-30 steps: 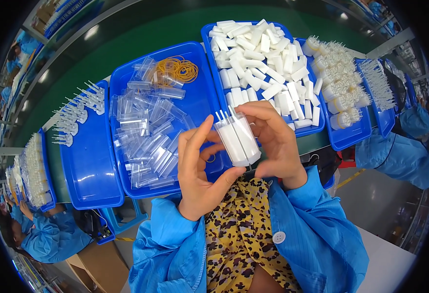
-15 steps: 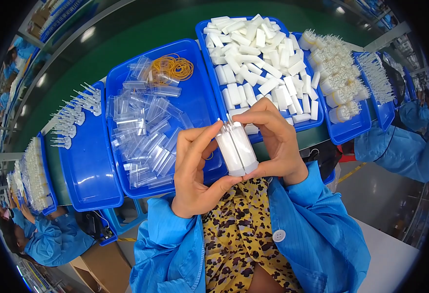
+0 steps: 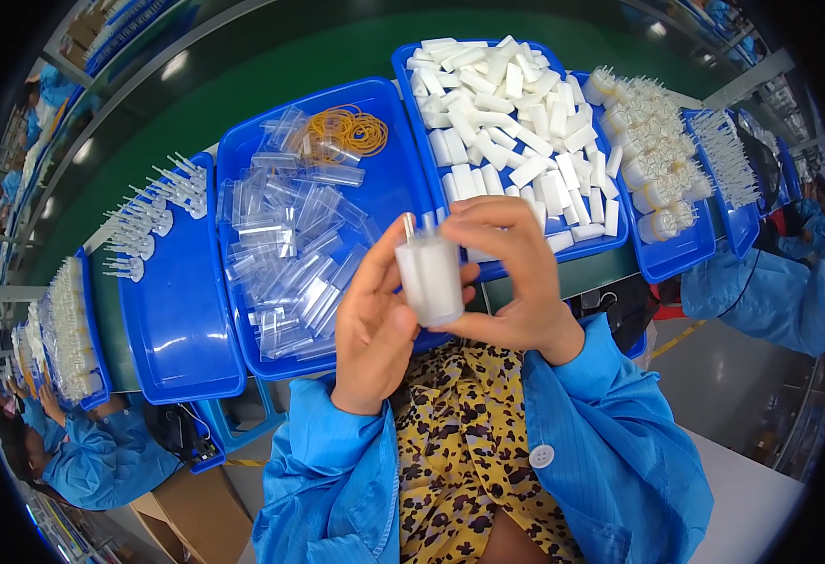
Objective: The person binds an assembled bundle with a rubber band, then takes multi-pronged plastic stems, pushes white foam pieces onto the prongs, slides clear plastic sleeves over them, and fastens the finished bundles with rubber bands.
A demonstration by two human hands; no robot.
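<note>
My left hand (image 3: 375,320) and my right hand (image 3: 511,273) together hold a bundle of white plastic pieces (image 3: 429,274) upright in front of my chest, over the front edge of the blue trays. The left hand cups it from the left and below, while the right hand's fingers curl over its top and right side. Right behind the bundle is a blue tray (image 3: 389,179) with several clear plastic sleeves (image 3: 286,254) and a pile of yellow rubber bands (image 3: 349,132). Another blue tray (image 3: 411,75) to the right is heaped with white plastic pieces (image 3: 511,113).
A blue tray (image 3: 173,310) at the left carries white needle-like parts (image 3: 154,221) along its far rim. Trays at the right hold bundled white parts (image 3: 652,150). Other people in blue coats sit at the lower left (image 3: 84,461) and right (image 3: 760,291). A green belt (image 3: 272,66) runs behind the trays.
The bundle has turned in my hands and stands more upright now. My right hand's fingers have shifted over its top; both hands stay in about the same place.
</note>
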